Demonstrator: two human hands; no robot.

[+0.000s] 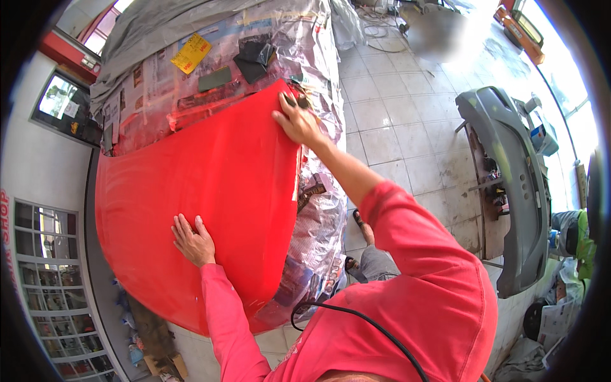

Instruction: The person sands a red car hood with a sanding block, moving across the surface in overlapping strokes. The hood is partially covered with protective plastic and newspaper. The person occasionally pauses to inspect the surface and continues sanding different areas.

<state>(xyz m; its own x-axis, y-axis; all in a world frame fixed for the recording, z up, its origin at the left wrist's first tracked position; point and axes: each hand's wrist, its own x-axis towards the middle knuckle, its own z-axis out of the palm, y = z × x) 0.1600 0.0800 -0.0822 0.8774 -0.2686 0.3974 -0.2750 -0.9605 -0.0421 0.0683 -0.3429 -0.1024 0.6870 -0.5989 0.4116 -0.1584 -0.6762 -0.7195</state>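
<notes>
A glossy red car hood [223, 172] lies in front of me. My left hand [194, 242] rests flat on its lower middle, fingers stretched out and holding nothing. At the hood's upper right corner, my right hand [298, 121] touches the edge with its fingers apart. A small dark patch shows between those fingers; I cannot make out what it is. Beyond the hood, newspaper masking [153, 83] covers the car. On it lie a yellow sheet [191, 53], a grey-green rectangular piece [214, 79] and black sheets [253, 60].
A grey bumper [519, 191] stands on a support at the right. Crinkled plastic and newspaper [318, 235] hang along the car's right side. A black cord [363, 315] crosses my red shirt. A grey cover [153, 25] drapes the far part of the car. Cables [382, 32] lie on the tiled floor.
</notes>
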